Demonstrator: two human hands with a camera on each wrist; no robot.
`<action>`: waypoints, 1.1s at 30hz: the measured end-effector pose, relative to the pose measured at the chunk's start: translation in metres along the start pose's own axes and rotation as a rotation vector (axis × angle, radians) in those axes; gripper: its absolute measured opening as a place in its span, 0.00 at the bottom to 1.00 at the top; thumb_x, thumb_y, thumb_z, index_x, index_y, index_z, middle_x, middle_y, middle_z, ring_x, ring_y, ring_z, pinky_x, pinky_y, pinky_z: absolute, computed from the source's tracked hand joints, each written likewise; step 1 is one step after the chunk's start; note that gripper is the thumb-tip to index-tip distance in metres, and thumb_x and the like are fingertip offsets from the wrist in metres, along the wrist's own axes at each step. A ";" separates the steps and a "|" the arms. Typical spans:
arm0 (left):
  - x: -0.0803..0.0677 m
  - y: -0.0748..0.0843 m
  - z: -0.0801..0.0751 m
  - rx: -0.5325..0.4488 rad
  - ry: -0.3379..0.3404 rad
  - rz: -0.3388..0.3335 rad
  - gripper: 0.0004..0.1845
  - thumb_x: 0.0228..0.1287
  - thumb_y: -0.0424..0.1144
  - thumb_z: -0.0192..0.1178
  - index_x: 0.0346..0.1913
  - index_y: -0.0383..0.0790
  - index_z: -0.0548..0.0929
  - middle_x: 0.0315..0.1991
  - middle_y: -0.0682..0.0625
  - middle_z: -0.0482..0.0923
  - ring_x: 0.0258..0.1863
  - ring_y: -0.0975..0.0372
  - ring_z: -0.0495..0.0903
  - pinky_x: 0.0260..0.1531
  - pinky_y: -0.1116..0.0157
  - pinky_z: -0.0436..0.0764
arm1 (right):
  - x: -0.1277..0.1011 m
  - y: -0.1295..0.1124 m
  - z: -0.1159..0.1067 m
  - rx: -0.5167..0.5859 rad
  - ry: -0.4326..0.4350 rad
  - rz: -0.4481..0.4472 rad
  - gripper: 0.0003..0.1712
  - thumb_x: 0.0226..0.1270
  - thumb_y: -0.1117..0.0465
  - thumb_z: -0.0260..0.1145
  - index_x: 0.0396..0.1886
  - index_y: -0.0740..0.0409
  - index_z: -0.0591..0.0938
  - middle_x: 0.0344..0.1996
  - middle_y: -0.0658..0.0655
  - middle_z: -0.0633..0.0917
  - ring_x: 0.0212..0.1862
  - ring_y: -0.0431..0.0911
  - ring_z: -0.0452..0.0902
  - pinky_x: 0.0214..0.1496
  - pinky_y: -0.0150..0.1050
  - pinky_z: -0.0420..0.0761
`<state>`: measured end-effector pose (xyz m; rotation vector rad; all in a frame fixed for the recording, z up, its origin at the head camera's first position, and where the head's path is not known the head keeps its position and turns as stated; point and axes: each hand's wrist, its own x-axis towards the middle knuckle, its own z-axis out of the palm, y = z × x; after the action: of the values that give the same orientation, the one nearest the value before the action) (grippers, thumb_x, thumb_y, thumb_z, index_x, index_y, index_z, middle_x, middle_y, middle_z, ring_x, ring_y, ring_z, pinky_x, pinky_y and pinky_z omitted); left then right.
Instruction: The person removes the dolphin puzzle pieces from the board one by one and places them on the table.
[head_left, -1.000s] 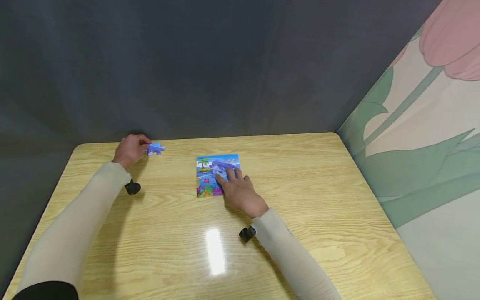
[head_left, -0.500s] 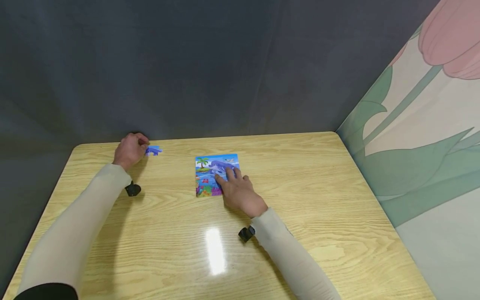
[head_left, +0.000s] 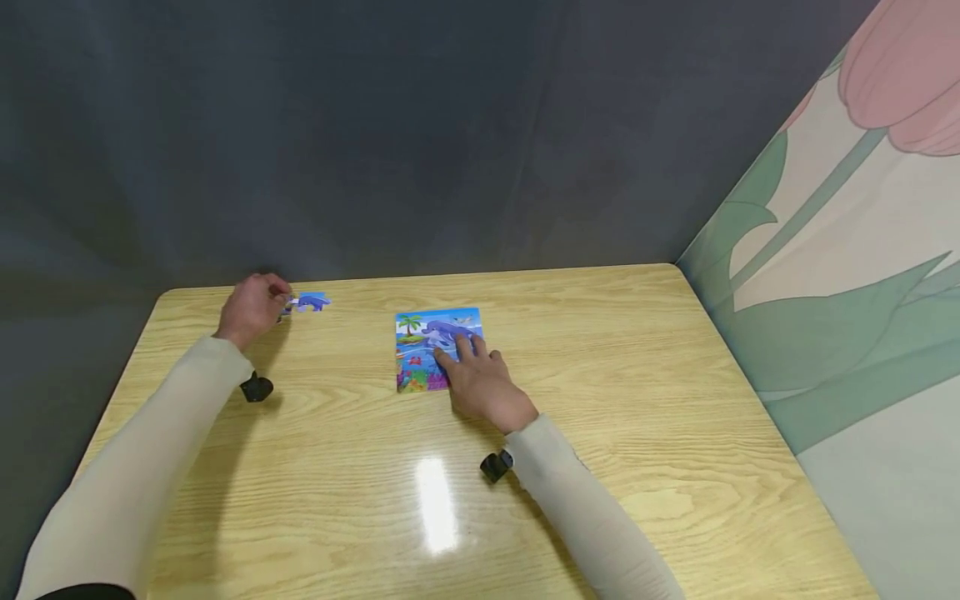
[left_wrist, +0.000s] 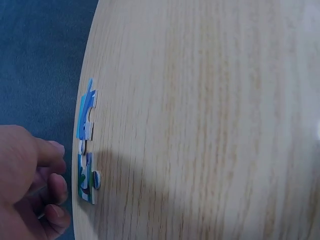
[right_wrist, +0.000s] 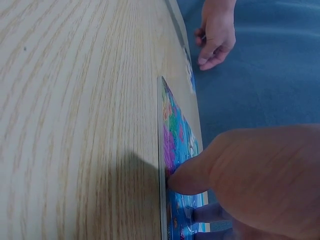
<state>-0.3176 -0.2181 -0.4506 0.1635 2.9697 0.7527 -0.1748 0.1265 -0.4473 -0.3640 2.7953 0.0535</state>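
A colourful sea-scene jigsaw puzzle [head_left: 427, 346] lies flat near the middle of the wooden table [head_left: 615, 375]. My right hand [head_left: 483, 382] rests on its right part with fingers stretched flat; in the right wrist view the thumb [right_wrist: 192, 175] touches the puzzle [right_wrist: 172, 125] edge. Loose blue puzzle pieces [head_left: 309, 302] lie near the table's far left edge. My left hand [head_left: 251, 307] sits just left of them. In the left wrist view its fingers [left_wrist: 50, 170] are loosely curled beside the pieces [left_wrist: 86, 150], a small gap apart, holding nothing.
A dark cloth backdrop [head_left: 375, 125] hangs behind the table's far edge. A wall with a tulip pattern [head_left: 862, 250] runs along the right side. Small black wrist cameras [head_left: 257, 387] sit under both sleeves. A light glare [head_left: 435, 504] shows on the near tabletop.
My left hand has let go of the blue pieces and drawn back slightly to the left. The pieces stay on the table. My right hand has stayed on the puzzle.
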 end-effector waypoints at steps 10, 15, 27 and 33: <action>-0.004 0.000 0.004 0.069 -0.136 0.008 0.18 0.75 0.36 0.49 0.61 0.33 0.77 0.57 0.32 0.77 0.53 0.41 0.78 0.43 0.49 0.78 | -0.001 0.000 0.003 0.016 0.013 -0.009 0.32 0.78 0.57 0.45 0.79 0.35 0.55 0.79 0.59 0.53 0.79 0.59 0.49 0.70 0.57 0.68; -0.004 0.003 0.006 0.068 -0.132 0.019 0.17 0.75 0.36 0.50 0.60 0.33 0.78 0.57 0.32 0.78 0.53 0.42 0.78 0.44 0.48 0.78 | -0.002 0.000 0.003 0.008 0.018 -0.009 0.32 0.79 0.57 0.45 0.79 0.35 0.54 0.79 0.59 0.52 0.79 0.59 0.49 0.70 0.57 0.68; -0.008 0.023 0.007 0.042 -0.119 0.084 0.17 0.74 0.36 0.52 0.60 0.32 0.75 0.56 0.32 0.74 0.54 0.42 0.75 0.48 0.46 0.76 | -0.004 0.002 0.000 0.021 0.018 -0.011 0.33 0.78 0.58 0.44 0.79 0.37 0.55 0.80 0.58 0.52 0.80 0.59 0.47 0.72 0.58 0.67; -0.012 0.047 0.013 0.030 -0.129 0.114 0.17 0.74 0.36 0.52 0.61 0.33 0.75 0.56 0.34 0.73 0.55 0.43 0.75 0.50 0.45 0.76 | -0.007 0.003 -0.002 0.023 0.000 -0.006 0.30 0.78 0.57 0.45 0.78 0.46 0.57 0.80 0.57 0.51 0.81 0.57 0.46 0.74 0.58 0.64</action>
<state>-0.3007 -0.1722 -0.4390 0.3713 2.8699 0.6817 -0.1694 0.1313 -0.4434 -0.3663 2.7927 0.0200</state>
